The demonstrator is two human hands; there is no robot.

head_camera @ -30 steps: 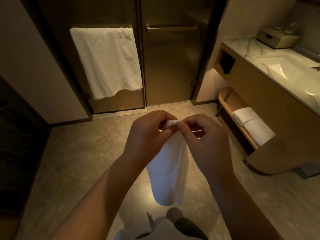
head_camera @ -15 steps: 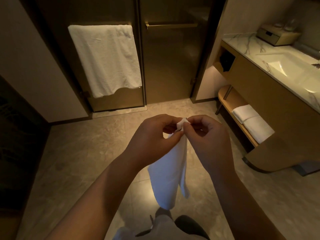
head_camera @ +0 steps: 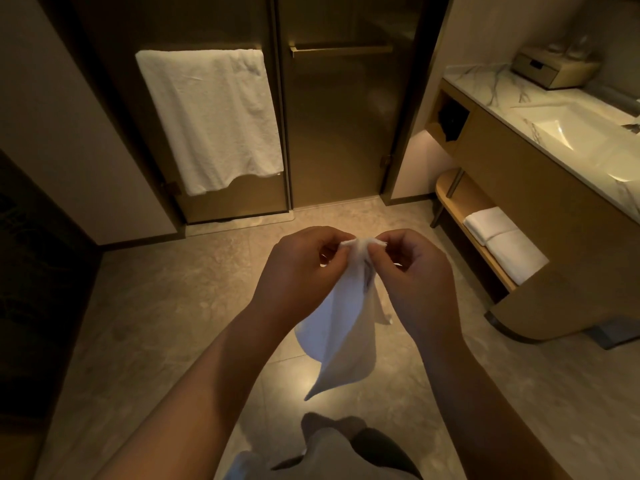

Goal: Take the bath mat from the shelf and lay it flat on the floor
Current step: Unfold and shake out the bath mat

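Both hands are up in front of the body, close together over the floor (head_camera: 145, 323). The left hand (head_camera: 301, 271) and the right hand (head_camera: 415, 275) each pinch the top edge of the white bath mat (head_camera: 341, 327), thumbs and fingertips clamped on the bunched cloth, knuckles nearly touching. The mat hangs straight down between the wrists, folded on itself, its lower corner tapering to a point above the tiles and clear of them. A small loose flap sticks out on the right side of the hanging cloth, just under the right palm.

Straight ahead stand two dark glass doors. A large white towel (head_camera: 211, 116) is draped over the bar on the left door; the bar (head_camera: 341, 50) on the right door is bare. Off to the right sits the vanity with a marble counter (head_camera: 485, 81) and a pale sink (head_camera: 568, 129); a small box (head_camera: 550, 69) stands at the far end, with what may be glasses on top, though it is too dim to be sure. Below the cabinet, the low wooden shelf (head_camera: 460, 202) carries folded white towels (head_camera: 502, 240). At the bottom edge, the person's own clothing shows between the forearms.
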